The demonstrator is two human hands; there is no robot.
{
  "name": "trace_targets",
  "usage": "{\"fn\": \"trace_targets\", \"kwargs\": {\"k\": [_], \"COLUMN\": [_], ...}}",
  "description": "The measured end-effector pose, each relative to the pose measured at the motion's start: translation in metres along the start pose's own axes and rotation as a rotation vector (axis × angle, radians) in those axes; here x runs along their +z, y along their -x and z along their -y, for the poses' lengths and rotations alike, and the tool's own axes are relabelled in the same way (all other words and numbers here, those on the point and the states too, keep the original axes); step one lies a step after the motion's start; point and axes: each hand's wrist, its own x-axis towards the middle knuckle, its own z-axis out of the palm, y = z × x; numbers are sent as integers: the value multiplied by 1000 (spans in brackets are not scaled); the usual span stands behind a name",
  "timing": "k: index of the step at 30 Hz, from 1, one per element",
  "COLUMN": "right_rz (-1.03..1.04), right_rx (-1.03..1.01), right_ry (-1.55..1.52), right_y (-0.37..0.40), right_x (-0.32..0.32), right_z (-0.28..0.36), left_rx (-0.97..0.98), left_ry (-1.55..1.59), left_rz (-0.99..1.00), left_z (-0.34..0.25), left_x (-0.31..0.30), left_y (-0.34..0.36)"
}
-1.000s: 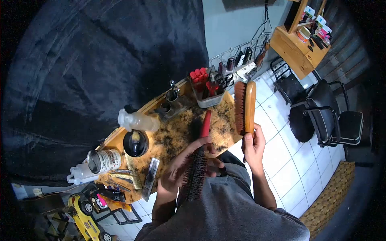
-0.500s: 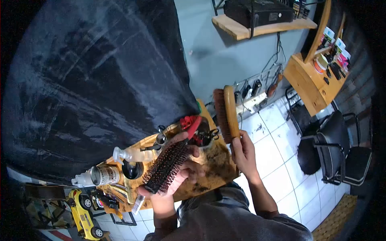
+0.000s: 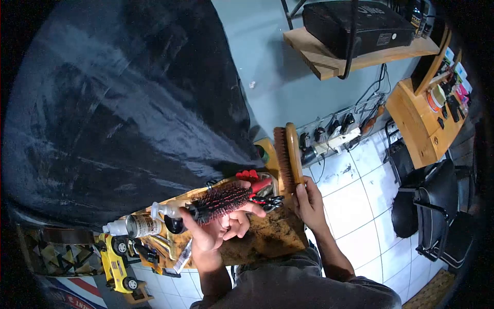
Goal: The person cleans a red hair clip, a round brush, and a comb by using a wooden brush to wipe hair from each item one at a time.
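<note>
My left hand holds a round hairbrush with dark bristles and a red handle. The thumb is by its near end, and the fingers lie under the bristles. In my right hand is a wooden bristle brush, gripped by its lower end and upright, with brown bristles facing left. Behind the round brush's handle, black-handled scissors and red items sit by a container that is partly hidden. Both brushes are above a stained wooden table.
Bottles stand at the table's left end. A large dark cloth hangs behind it. On the right are a black chair and a wooden shelf. A wall shelf bears a black box. A yellow toy car is at lower left.
My left hand has turned the round brush from a steep slant to nearly level, its red handle now lower by the container. The wooden brush has dropped slightly. The view has shifted.
</note>
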Motion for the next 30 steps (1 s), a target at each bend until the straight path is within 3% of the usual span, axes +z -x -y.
{"fn": "trace_targets", "kwargs": {"k": [4,6,8,10,12,14,20,21,30], "right_rz": [45,49,44,42,49,68,122,82,-13], "right_rx": [-71,-113,12,25,48,-9,71,-44,-46], "right_ry": [56,35,6,-3,4,25,137,100,78], "right_y": [-10,-13,-16,-18,-19,-21,-13,-14,9], "right_x": [4,4,0,2,2,7,10,11,1], "right_z": [-9,-14,-9,-7,-3,2,7,-1,23], "left_rx": [-113,-78,-231,-236,-323,-316,-260,-224,-15], "left_ry": [-46,109,-170,-163,-309,-347,-243,-197,-269], "left_rz": [-100,-87,-149,-185,-72,-61,-227,-172,-266], "left_z": [-7,-4,-11,-15,-16,-18,-15,-14,3], "left_x": [-2,-6,-8,-6,-15,-13,2,-2,4], "left_y": [-13,-15,-19,-24,-23,-27,-36,-33,-11]}}
